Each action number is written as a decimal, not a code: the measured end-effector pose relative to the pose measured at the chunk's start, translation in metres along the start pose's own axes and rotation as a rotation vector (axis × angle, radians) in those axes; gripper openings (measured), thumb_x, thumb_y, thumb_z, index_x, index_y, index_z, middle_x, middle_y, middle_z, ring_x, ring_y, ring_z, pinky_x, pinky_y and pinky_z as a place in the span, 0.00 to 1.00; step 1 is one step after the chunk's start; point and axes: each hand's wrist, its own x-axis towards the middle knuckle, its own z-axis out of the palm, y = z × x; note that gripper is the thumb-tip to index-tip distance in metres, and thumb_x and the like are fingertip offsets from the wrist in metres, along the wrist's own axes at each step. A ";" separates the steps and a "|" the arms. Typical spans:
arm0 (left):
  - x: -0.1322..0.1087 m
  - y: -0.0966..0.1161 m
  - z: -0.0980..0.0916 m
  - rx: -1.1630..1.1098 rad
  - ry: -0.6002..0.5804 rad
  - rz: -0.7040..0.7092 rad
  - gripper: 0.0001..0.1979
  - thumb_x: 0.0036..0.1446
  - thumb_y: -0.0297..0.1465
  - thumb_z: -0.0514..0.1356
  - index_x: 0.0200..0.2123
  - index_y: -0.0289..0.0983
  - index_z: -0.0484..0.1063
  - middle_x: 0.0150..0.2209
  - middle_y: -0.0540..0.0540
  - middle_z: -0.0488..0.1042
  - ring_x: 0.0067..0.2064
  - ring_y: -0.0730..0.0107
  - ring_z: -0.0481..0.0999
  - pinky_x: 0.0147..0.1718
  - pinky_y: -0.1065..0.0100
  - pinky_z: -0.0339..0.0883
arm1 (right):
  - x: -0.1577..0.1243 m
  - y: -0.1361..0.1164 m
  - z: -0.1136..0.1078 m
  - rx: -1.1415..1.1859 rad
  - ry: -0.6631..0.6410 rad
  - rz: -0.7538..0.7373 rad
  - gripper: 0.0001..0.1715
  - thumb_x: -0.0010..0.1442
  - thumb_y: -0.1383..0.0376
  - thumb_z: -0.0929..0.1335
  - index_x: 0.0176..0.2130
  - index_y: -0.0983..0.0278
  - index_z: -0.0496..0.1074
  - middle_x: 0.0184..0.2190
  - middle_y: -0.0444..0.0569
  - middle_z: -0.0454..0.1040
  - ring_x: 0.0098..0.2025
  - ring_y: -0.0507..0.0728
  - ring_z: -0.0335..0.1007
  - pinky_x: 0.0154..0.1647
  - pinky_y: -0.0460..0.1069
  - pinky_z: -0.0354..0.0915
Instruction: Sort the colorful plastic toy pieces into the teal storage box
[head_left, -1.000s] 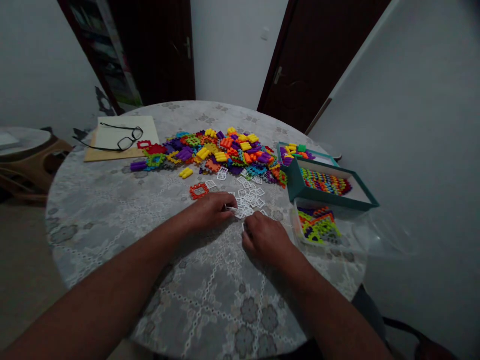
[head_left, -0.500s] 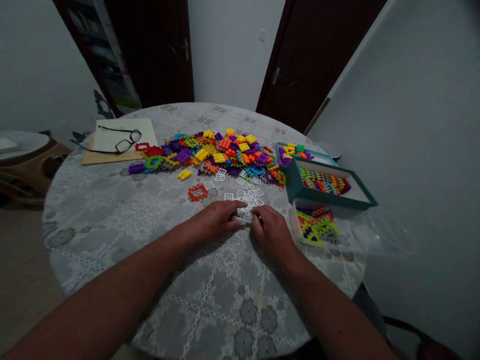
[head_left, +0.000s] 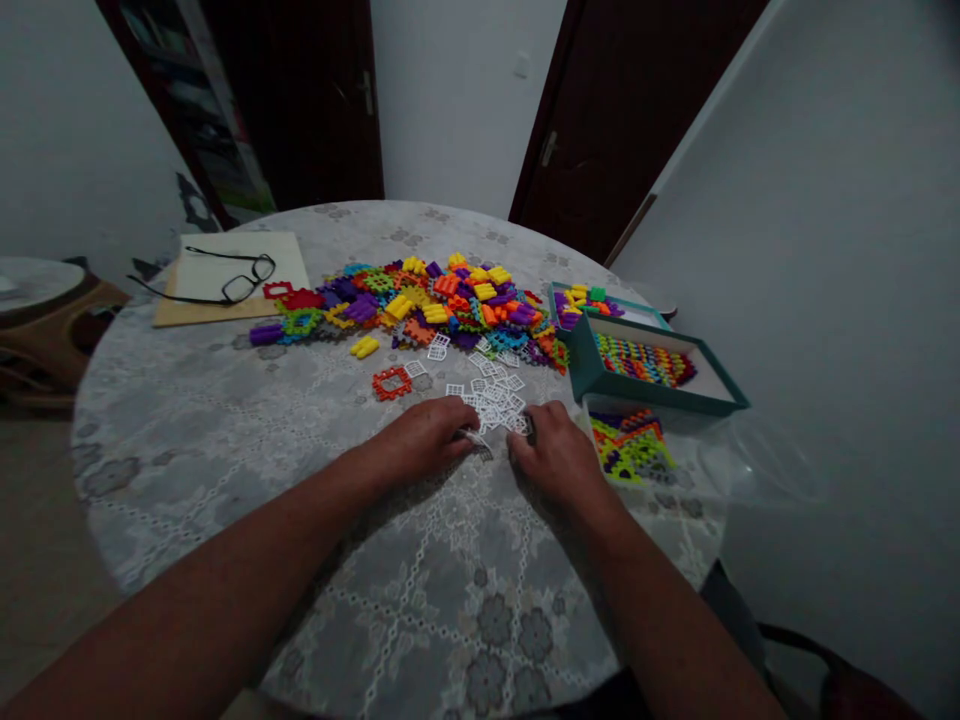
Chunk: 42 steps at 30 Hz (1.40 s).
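Observation:
My left hand (head_left: 427, 438) rests on the round table (head_left: 225, 440) with its fingers curled, pinching small white grid pieces at its fingertips. My right hand (head_left: 556, 458) lies just to the right, fingers closed on a white piece at the edge of a scatter of white grid pieces (head_left: 491, 395). The two hands almost touch. Beyond them spreads a heap of coloured plastic blocks (head_left: 435, 305). A single red frame piece (head_left: 393, 382) lies left of the white pieces.
A teal box (head_left: 600, 375) with coloured pieces stands at the right, a clear tray (head_left: 634, 445) of pieces in front of it. Glasses (head_left: 232, 283) lie on a tan board (head_left: 195, 310) at the far left. Dark doors stand behind the table.
My right hand has moved forward and right, from near the table's middle up to the white pieces. My left hand has stayed almost still. The view has shifted slightly.

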 end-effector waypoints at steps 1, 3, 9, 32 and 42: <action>0.000 0.001 0.000 0.000 -0.002 -0.002 0.09 0.66 0.30 0.64 0.49 0.40 0.77 0.47 0.43 0.80 0.47 0.60 0.78 0.49 0.61 0.69 | -0.001 -0.002 -0.001 -0.015 -0.041 0.008 0.22 0.71 0.55 0.70 0.58 0.65 0.76 0.54 0.60 0.74 0.50 0.65 0.77 0.50 0.54 0.70; 0.000 0.004 -0.001 0.001 -0.006 -0.005 0.09 0.66 0.29 0.64 0.49 0.40 0.77 0.48 0.43 0.80 0.48 0.60 0.78 0.50 0.61 0.70 | -0.001 -0.006 -0.001 -0.008 -0.083 0.008 0.18 0.72 0.56 0.70 0.55 0.65 0.76 0.52 0.58 0.74 0.49 0.63 0.76 0.50 0.53 0.69; 0.001 0.009 -0.002 0.030 -0.020 0.010 0.08 0.68 0.30 0.61 0.48 0.40 0.77 0.47 0.42 0.80 0.48 0.59 0.78 0.51 0.59 0.71 | 0.003 -0.009 0.008 0.053 -0.033 -0.055 0.10 0.69 0.64 0.71 0.50 0.65 0.75 0.48 0.58 0.75 0.48 0.62 0.75 0.50 0.52 0.68; 0.000 0.013 0.001 -0.031 0.009 -0.057 0.16 0.64 0.31 0.66 0.55 0.41 0.77 0.51 0.40 0.82 0.52 0.54 0.79 0.56 0.55 0.71 | -0.001 -0.018 0.021 0.322 0.049 -0.164 0.15 0.68 0.65 0.70 0.54 0.63 0.74 0.50 0.57 0.75 0.51 0.63 0.74 0.52 0.55 0.69; 0.001 0.011 0.002 -0.110 0.073 -0.118 0.17 0.65 0.28 0.63 0.56 0.42 0.76 0.49 0.40 0.83 0.50 0.56 0.80 0.52 0.57 0.71 | 0.004 -0.017 0.009 0.533 0.070 -0.170 0.04 0.69 0.65 0.67 0.40 0.61 0.73 0.38 0.49 0.75 0.41 0.58 0.73 0.45 0.52 0.67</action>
